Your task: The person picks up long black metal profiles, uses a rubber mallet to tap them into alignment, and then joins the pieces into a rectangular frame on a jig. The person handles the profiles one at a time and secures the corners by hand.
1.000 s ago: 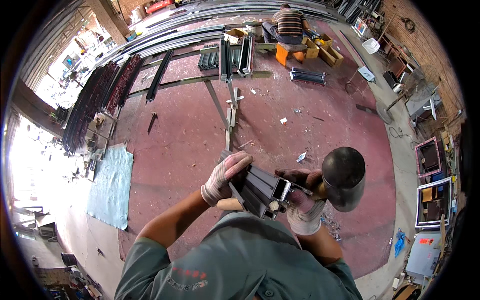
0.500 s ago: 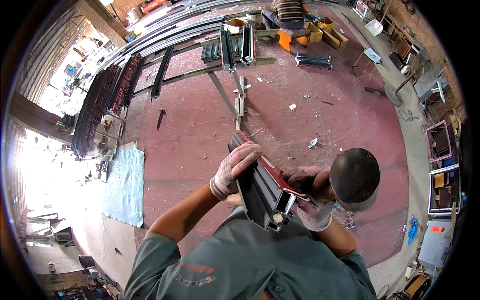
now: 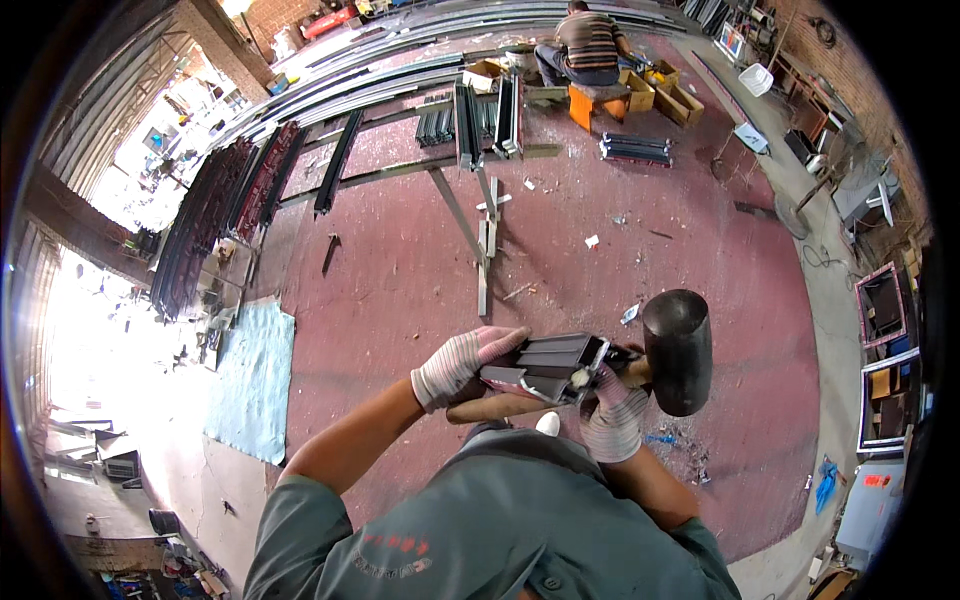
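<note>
A dark metal frame profile is held at chest height, its cut end with silvery edges turned to the right. My left hand, in a striped white and pink glove, is closed around its left part. On the right, my gloved right hand is closed on the wooden handle of a mallet close to its black head. Its fingers also touch the profile's end. The mallet's handle runs leftward beneath the profile. Part of the right hand's grip is hidden.
Beyond my hands, a support stand rises from the red floor. Dark profiles lie on rails at the back. A person sits beside cardboard boxes. A hammer and a light blue sheet lie to the left.
The profile has swung from pointing away from me to lying crosswise, its end now facing right. Both hands have turned with it, and the mallet head now stands more upright.
</note>
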Available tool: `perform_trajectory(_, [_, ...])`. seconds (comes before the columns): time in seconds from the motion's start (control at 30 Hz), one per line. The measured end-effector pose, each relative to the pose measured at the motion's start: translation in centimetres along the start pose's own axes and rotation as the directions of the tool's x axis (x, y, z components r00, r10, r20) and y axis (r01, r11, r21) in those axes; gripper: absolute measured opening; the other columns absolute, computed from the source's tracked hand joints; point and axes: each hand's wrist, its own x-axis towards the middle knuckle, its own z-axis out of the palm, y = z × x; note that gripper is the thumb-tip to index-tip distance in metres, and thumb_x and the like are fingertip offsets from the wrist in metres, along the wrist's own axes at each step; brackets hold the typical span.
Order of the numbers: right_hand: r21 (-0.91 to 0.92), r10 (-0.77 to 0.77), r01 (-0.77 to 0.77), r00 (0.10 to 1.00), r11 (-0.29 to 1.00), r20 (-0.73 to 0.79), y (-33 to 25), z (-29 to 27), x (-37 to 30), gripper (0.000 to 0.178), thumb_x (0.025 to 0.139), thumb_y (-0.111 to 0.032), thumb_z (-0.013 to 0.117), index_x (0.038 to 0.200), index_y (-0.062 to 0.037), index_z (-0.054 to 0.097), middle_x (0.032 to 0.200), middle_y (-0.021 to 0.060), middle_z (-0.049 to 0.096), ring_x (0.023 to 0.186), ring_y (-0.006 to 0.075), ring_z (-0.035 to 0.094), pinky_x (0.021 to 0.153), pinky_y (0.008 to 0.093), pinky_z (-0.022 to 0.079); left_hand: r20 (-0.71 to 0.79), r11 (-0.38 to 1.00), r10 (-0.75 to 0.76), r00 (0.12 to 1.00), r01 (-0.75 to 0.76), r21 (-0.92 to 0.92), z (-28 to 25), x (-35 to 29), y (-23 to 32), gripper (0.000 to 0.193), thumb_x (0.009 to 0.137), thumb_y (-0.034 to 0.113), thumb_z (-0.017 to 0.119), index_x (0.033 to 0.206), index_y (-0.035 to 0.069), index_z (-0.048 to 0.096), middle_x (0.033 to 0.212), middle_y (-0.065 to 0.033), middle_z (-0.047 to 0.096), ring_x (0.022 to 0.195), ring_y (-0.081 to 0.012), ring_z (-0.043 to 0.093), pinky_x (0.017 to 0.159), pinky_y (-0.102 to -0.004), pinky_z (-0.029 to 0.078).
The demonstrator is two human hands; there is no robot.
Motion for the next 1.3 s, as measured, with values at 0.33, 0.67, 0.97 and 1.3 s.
perform_trajectory(0.33, [0.001, -0.096, 0.098, 0.976, 0.995, -0.198, -4.9, -0.9, 3.6, 0.04, 0.085, -0.013, 0.078, 0.121, -0.0139, 0.061, 0.109, -0.0002, 0.067, 0.101, 0.0151, 0.066, 0.092, 0.0335, 0.054, 0.086, 0.925, -0.373, 0.924, 0.363, 0.112, 0.5, -4.4, -1.1, 0.09, 0.078, 0.013, 0.085, 0.156, 0.009, 0.039, 0.123, -0.0108, 0.065, 0.107, -0.0171, 0.066, 0.097, -0.0315, 0.055])
perform_trajectory(0.67, [-0.099, -0.204, 0.182, 0.929, 0.978, -0.308, -9.4, -4.9, 10.1, 0.024, 0.089, -0.019, 0.079, 0.108, -0.0088, 0.067, 0.092, 0.0032, 0.072, 0.082, 0.0178, 0.071, 0.073, 0.0334, 0.06, 0.255, 0.721, -0.575, 0.777, 0.629, -0.291, -1.9, -8.8, -0.3, 0.07, 0.08, 0.009, 0.076, 0.146, 0.007, 0.053, 0.106, -0.0011, 0.063, 0.09, -0.0139, 0.061, 0.086, -0.0282, 0.055])
perform_trajectory(0.97, [-0.783, -0.313, 0.022, 0.923, 0.622, -0.222, -6.6, -10.5, 8.8, 0.023, 0.093, -0.024, 0.076, 0.089, -0.0074, 0.061, 0.071, 0.0021, 0.057, 0.056, 0.0132, 0.055, 0.049, 0.0331, 0.05, 0.149, 0.404, -0.838, 0.525, 0.781, -0.476, -2.4, -9.4, -2.1, 0.058, 0.08, 0.018, 0.084, 0.131, 0.004, 0.061, 0.101, 0.0039, 0.063, 0.092, -0.0079, 0.056, 0.088, -0.0272, 0.051])
perform_trajectory(1.3, [-0.828, 0.124, -0.357, 0.933, 0.433, -0.338, 0.2, -12.6, 2.8, 0.017, 0.087, -0.014, 0.077, 0.091, -0.0041, 0.064, 0.071, -0.0006, 0.058, 0.055, 0.0115, 0.054, 0.044, 0.0301, 0.042, -0.052, 0.332, -0.844, 0.533, 0.445, -0.832, -8.7, -7.5, -4.6, 0.064, 0.076, 0.011, 0.088, 0.132, 0.002, 0.057, 0.109, -0.0048, 0.07, 0.093, -0.0142, 0.069, 0.089, -0.0321, 0.058])
